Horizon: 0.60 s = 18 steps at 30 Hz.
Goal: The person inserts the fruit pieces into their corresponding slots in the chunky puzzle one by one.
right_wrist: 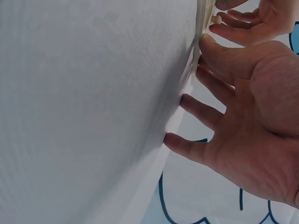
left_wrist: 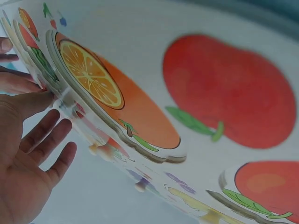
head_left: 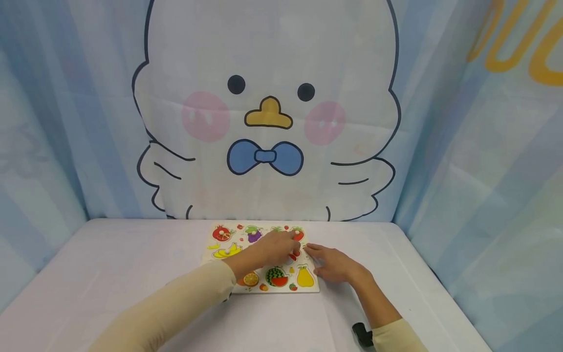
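A white fruit puzzle board [head_left: 314,288] with knobbed pieces lies flat near the far side of the table. My left hand [head_left: 274,248] reaches across it, its fingertips touching the board near the tomato piece [head_left: 298,234] at the far right. Three of its fingers [left_wrist: 51,137] are extended in the left wrist view; the index fingertip is hidden there. At the board's right edge rests my right hand [head_left: 335,264], palm down. Its thumb [right_wrist: 224,56] meets the edge, and the other fingers are spread with their tips against the tabletop. The left forearm covers the board's near left part.
The banana [head_left: 227,251], orange, watermelon [head_left: 276,276] and pear [head_left: 305,276] pieces lie in the board. A dark object [head_left: 362,335] shows beside the right sleeve. A printed curtain [head_left: 268,195] hangs behind the white table [head_left: 145,244].
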{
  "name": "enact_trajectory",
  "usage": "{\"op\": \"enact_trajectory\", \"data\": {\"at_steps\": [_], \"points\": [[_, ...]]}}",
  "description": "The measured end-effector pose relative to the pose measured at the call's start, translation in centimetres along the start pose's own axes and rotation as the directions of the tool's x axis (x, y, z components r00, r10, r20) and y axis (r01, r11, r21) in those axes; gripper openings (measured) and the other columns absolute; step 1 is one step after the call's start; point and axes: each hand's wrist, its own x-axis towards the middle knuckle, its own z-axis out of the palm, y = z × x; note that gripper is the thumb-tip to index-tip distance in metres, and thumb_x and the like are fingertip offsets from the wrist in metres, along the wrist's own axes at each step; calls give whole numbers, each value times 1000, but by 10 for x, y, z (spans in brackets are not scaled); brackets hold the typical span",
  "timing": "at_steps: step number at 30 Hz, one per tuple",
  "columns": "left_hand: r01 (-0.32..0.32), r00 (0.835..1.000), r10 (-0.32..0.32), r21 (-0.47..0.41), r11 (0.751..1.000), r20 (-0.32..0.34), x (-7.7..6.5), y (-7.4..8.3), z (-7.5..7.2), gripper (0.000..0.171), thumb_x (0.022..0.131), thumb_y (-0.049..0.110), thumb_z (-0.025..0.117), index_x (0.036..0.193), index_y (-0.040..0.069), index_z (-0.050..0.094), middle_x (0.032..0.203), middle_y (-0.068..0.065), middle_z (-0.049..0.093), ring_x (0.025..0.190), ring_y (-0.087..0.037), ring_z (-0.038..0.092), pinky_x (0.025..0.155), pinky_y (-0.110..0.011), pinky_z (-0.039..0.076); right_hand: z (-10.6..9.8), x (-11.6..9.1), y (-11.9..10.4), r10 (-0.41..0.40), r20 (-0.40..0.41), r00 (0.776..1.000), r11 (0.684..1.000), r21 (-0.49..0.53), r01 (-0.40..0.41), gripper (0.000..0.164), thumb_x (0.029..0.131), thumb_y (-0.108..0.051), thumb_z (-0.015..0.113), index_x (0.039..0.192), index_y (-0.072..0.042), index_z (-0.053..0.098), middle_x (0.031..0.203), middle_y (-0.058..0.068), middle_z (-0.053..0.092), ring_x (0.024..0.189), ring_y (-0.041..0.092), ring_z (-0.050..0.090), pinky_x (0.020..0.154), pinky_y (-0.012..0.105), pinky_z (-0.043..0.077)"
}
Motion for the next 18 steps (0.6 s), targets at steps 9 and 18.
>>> {"op": "enact_trajectory", "data": {"at_steps": [9, 18], "points": [[-35, 999, 36, 81, 996, -19, -9, 1, 3, 29, 102, 22, 68, 130, 30, 73, 136, -1, 61, 126, -19, 62, 116, -50, 45, 0, -1, 0, 7, -3, 1000, 1000, -4, -7, 65, 96, -16, 74, 156, -18, 50, 164, 3, 44, 149, 37, 44, 118, 59, 38], [-41, 999, 43, 70, 997, -33, -30, 2, 2, 21, 101, 21, 68, 118, 29, 77, 125, 3, 68, 116, -16, 64, 109, -38, 51, 1, -1, -1, 18, -6, 1000, 1000, -8, -18, 66, 95, -16, 74, 156, -18, 50, 164, 4, 44, 149, 37, 44, 118, 60, 38]]}}
